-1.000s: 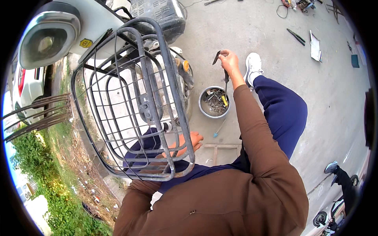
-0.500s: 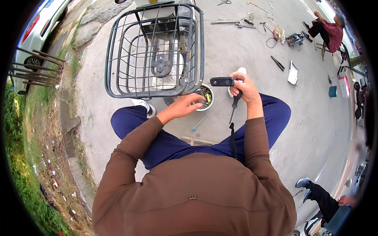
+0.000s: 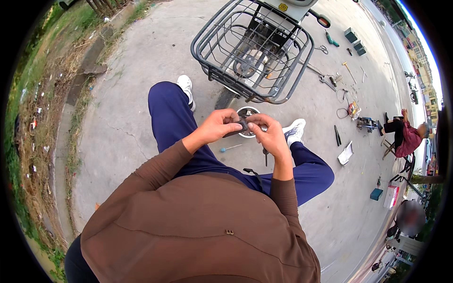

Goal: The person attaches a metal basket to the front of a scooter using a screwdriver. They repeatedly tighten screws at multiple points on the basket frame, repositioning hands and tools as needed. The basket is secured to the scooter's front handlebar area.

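Note:
My left hand (image 3: 218, 127) is closed, its thumb and fingers pinching a small black oblong part (image 3: 242, 126). My right hand (image 3: 271, 137) meets it from the other side, fingertips at the part's end. A screwdriver (image 3: 266, 153) is tucked in the right hand, its shaft pointing down toward my lap. Whether a small piece sits between the right fingertips is hidden. Just beyond and beneath both hands stands a round white-rimmed bowl (image 3: 259, 110) of small hardware, partly covered by them.
A two-wheeler's black wire basket (image 3: 271, 100) hangs ahead. A blue-handled screwdriver (image 3: 223, 150) lies on the concrete. Pliers (image 3: 337, 135), a white tray (image 3: 345, 153), wrenches (image 3: 327, 83) and a hammer (image 3: 349, 72) lie to the right. A seated person (image 3: 409, 140) is at far right.
My left hand has come out of the bowl and taken hold of the black part. My right hand has moved left to meet it, keeping the screwdriver. The view has turned and shifted.

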The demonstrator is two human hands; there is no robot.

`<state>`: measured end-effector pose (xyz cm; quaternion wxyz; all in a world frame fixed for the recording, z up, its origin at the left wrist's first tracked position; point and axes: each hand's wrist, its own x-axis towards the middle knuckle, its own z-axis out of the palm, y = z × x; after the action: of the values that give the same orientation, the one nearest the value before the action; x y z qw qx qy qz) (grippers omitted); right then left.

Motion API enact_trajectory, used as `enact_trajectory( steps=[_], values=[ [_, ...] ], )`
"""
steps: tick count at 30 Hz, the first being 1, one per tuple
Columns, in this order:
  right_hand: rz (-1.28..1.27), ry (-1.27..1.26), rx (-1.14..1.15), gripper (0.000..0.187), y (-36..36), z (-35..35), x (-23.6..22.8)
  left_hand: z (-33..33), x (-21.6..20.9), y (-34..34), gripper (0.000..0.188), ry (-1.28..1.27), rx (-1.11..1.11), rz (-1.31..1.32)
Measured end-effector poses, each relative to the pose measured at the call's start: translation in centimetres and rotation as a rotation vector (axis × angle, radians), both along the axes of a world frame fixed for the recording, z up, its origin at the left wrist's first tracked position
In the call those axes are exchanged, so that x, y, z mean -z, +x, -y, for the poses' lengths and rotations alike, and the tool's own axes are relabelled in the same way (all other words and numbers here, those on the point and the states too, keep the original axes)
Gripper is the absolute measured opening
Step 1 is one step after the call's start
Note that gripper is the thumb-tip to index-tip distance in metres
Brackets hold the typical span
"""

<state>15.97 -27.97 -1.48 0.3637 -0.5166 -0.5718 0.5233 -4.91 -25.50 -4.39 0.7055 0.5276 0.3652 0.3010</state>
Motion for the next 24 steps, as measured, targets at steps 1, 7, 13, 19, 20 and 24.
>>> enact_trajectory(
  steps=[1, 7, 13, 19, 20, 24],
  values=[
    [0.0, 0.045, 0.054, 0.02, -0.3, 0.1, -1.0, 0.6, -0.5, -0.8, 0.01, 0.001, -0.085, 0.049],
    [-0.16, 0.066, 0.433, 0.047, 0.4, -1.3, -5.9, 0.1, -1.5, -5.3, 0.011, 0.035, -0.267, 0.078],
    [-0.65, -0.23, 0.027, 0.048, 2.7, -3.2, -8.8, -2.7, -4.4, -6.7, 0.013, 0.224, -0.154, -0.054],
    [-0.49, -0.193, 0.222, 0.05, 2.7, -4.1, -9.2, -5.9, -8.4, -6.9, 0.012, 0.431, 0.013, -0.177],
    [-0.482, -0.194, 0.248, 0.05, 2.8, -4.2, -8.9, -6.5, -8.5, -6.8, 0.013, 0.448, 0.047, -0.197],
    [-0.524, -0.315, 0.201, 0.051, 2.6, -4.6, -9.0, -8.4, -8.6, -7.1, 0.015, 0.532, 0.211, -0.289]
  ],
)
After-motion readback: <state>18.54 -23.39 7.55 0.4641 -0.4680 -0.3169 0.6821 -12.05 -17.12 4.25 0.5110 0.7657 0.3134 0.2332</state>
